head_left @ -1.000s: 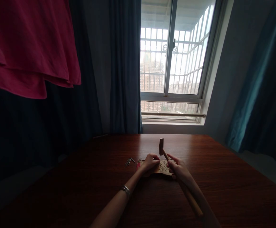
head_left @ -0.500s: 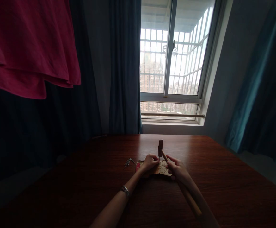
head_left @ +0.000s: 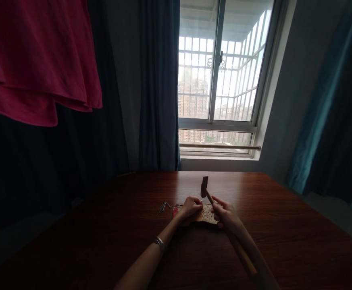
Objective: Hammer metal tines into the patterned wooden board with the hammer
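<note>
My right hand [head_left: 226, 213] is closed around the wooden handle of a hammer [head_left: 204, 187], whose head hangs a little above a thin upright nail [head_left: 203, 201]. My left hand [head_left: 191, 207] pinches the nail low down, with its fingers resting at the board. Under both hands lies a light board [head_left: 207, 214] dotted with many small dark holes, with a red patch at its left end. Several loose nails [head_left: 164, 206] lie on the table to the left of the board. The nail's tip is hidden by my fingers.
The board rests on a dark reddish wooden table [head_left: 127, 241]. Beyond its far edge are a window [head_left: 218, 100] and blue curtains [head_left: 159, 88]. A pink cloth [head_left: 42, 60] hangs at the upper left.
The hammer head has risen slightly off the nail, so a small gap now shows between them. My left hand and the board stay nearly in place.
</note>
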{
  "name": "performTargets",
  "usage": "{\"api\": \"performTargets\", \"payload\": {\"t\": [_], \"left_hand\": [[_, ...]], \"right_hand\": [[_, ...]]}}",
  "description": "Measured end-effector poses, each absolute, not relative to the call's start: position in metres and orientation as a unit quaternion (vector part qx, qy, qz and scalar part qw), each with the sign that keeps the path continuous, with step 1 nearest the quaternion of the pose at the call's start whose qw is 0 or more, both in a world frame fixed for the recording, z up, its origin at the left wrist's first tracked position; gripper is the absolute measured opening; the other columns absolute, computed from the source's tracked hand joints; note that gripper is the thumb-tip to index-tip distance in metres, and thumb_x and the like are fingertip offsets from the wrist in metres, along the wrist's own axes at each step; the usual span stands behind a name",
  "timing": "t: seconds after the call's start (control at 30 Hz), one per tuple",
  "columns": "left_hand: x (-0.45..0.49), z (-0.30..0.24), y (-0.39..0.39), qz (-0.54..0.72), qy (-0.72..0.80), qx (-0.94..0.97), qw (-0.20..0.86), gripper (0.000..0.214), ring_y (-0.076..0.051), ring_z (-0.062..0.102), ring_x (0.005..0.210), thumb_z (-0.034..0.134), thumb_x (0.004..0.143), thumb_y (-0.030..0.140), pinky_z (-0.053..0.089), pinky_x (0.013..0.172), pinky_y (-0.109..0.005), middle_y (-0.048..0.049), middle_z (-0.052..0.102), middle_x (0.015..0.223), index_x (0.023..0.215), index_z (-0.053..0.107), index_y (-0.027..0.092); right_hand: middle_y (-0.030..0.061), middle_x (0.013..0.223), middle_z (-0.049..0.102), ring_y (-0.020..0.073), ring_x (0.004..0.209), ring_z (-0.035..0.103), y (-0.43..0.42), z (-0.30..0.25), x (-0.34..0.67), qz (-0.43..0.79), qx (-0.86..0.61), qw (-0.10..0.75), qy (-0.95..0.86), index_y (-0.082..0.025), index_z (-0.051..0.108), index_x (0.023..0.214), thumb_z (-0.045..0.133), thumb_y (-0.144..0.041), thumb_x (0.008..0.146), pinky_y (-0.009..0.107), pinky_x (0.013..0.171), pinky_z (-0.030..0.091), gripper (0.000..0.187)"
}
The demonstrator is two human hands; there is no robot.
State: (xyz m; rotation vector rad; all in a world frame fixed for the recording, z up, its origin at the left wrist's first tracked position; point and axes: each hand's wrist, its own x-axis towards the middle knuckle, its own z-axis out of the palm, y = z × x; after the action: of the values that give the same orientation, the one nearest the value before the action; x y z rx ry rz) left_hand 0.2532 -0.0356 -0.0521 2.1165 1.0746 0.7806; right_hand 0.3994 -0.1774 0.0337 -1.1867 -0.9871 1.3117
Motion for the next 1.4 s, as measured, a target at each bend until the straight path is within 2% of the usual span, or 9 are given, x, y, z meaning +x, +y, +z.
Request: {"api": "performTargets", "payload": {"t": [0.43, 0.9, 1.1, 1.27, 1.4], "left_hand": [[0.2537, -0.0544, -0.0346, 0.309, 0.407, 0.800, 0.315, 0.025, -0.017, 0.061, 0.070, 0.061, 0.067, 0.032, 0.044, 0.063, -0.023, -0.0046, 0.071, 0.076, 0.077, 0.072, 0.012], [0.2539, -0.0552, -0.0346, 0.313, 0.404, 0.796, 0.325, 0.026, -0.017, 0.062, 0.071, 0.060, 0.067, 0.033, 0.044, 0.064, -0.023, -0.0051, 0.071, 0.076, 0.078, 0.072, 0.011], [0.2538, -0.0584, -0.0324, 0.319, 0.394, 0.796, 0.330, 0.027, -0.017, 0.062, 0.070, 0.060, 0.068, 0.033, 0.044, 0.063, -0.023, -0.0051, 0.070, 0.075, 0.077, 0.071, 0.011], [0.2540, -0.0593, -0.0310, 0.321, 0.394, 0.797, 0.325, 0.027, -0.017, 0.062, 0.070, 0.062, 0.067, 0.034, 0.044, 0.063, -0.023, -0.0050, 0.070, 0.075, 0.077, 0.071, 0.011], [0.2543, -0.0590, -0.0314, 0.312, 0.395, 0.798, 0.330, 0.026, -0.017, 0.062, 0.071, 0.060, 0.068, 0.034, 0.044, 0.064, -0.023, -0.0048, 0.070, 0.076, 0.077, 0.071, 0.011]], "right_hand": [[-0.0041, 0.062, 0.051, 0.0060, 0.039, 0.042, -0.1809, 0.0302, 0.3946, 0.504, -0.533, 0.516, -0.442, -0.014, 0.042, 0.131, 0.055, -0.030, 0.076, 0.016, 0.029, 0.030, 0.059], [-0.0032, 0.065, 0.051, 0.0055, 0.041, 0.042, -0.1812, 0.0277, 0.3932, 0.506, -0.510, 0.530, -0.451, -0.015, 0.042, 0.132, 0.054, -0.030, 0.077, 0.015, 0.029, 0.031, 0.058], [-0.0032, 0.064, 0.051, 0.0053, 0.039, 0.041, -0.1810, 0.0261, 0.3924, 0.516, -0.511, 0.529, -0.439, -0.013, 0.041, 0.132, 0.054, -0.029, 0.077, 0.016, 0.028, 0.031, 0.059], [-0.0034, 0.066, 0.051, 0.0047, 0.040, 0.041, -0.1801, 0.0278, 0.3924, 0.519, -0.501, 0.544, -0.428, -0.015, 0.039, 0.133, 0.054, -0.029, 0.077, 0.014, 0.029, 0.030, 0.060], [-0.0036, 0.063, 0.051, 0.0048, 0.038, 0.040, -0.1798, 0.0251, 0.3916, 0.523, -0.505, 0.533, -0.433, -0.012, 0.040, 0.133, 0.054, -0.028, 0.077, 0.015, 0.028, 0.031, 0.060]]}}
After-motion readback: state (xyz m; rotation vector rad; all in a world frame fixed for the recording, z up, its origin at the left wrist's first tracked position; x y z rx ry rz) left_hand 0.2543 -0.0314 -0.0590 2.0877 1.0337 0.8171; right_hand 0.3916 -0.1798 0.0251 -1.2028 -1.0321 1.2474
